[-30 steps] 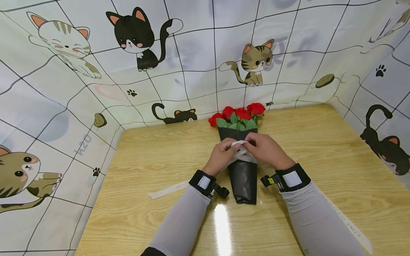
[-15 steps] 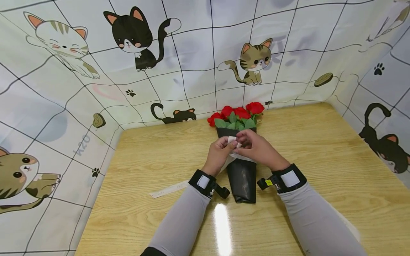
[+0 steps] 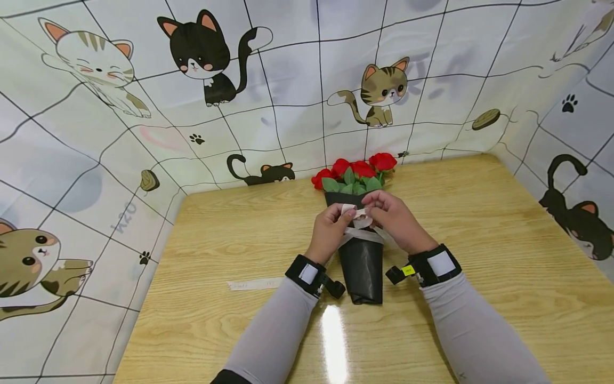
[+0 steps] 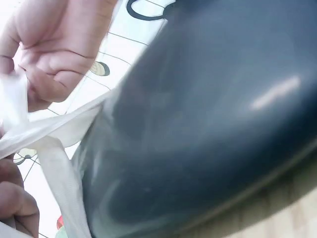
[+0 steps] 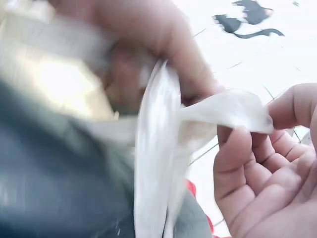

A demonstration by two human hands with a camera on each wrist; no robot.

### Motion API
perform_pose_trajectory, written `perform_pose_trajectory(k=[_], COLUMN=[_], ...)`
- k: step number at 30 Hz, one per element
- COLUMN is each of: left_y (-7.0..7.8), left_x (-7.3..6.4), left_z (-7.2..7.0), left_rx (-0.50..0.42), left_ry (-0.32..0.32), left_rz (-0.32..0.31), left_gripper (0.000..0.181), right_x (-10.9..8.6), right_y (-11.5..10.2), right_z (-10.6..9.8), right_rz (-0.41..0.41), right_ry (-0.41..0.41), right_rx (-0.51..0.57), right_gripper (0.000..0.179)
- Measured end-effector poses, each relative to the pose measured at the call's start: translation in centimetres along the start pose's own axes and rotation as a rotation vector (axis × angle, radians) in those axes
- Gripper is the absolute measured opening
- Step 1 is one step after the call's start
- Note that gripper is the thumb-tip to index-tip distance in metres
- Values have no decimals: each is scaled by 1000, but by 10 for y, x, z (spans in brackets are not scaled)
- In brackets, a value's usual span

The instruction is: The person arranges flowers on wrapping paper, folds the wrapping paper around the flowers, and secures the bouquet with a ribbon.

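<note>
A bouquet of red roses [image 3: 363, 170] with green leaves lies on the table, wrapped in black paper [image 3: 362, 272]. Round the wrapping passes a whitish ribbon [image 3: 364, 235], its upper part looped between both hands above the paper. My left hand [image 3: 328, 230] pinches the ribbon between thumb and fingers, at the wrap's left side. From the other side, my right hand [image 3: 397, 220] pinches another part of it. The right wrist view shows the ribbon [image 5: 157, 158] close up, with a folded piece between the right hand's [image 5: 272, 183] thumb and finger. The left wrist view shows crossing strands [image 4: 62, 176].
The wooden table [image 3: 216, 240] extends to both sides of the bouquet. A ribbon tail [image 3: 254, 284] lies on it beside the left forearm. A cat-printed sheet [image 3: 297, 80] stands behind the table and along its sides.
Both hands shift about the ribbon; the right hand moves slightly up and right, away from the left. A loop shows between them. The ribbon tail at left swings flatter, and the right one leaves view.
</note>
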State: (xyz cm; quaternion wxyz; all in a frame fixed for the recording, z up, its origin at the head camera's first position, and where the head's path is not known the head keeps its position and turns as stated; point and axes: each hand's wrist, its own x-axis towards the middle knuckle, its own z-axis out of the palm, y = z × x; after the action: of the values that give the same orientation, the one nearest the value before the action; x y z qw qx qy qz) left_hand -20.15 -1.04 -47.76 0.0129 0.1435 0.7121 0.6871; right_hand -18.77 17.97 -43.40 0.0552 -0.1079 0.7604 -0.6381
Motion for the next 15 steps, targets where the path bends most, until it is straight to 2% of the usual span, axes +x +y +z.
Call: perform_pose_trajectory(k=[3,7,10,12,15], left_y=[0,-2,-4,-4,-3], left_x=[0,1,2,2,1], left_z=[-1,-1,-1,-2,-4], left_rx=[4,-1,7,20,46], left_ry=[-6,-2,11,19,30], left_rz=[-4,-2,-13,-22,-36], left_gripper=[23,22,21,20,20], right_x=[1,1,-1,-4,-11], right_y=[1,2,1,-1,-7], right_z=[-3,-9,-21,-30,-46], right_rz=[38,63,119,157,166], right_ry=[-39,-113,-186,-251,-343], right_rx=[164,240,189,100,-48], right_gripper=[28,31,39,41,43])
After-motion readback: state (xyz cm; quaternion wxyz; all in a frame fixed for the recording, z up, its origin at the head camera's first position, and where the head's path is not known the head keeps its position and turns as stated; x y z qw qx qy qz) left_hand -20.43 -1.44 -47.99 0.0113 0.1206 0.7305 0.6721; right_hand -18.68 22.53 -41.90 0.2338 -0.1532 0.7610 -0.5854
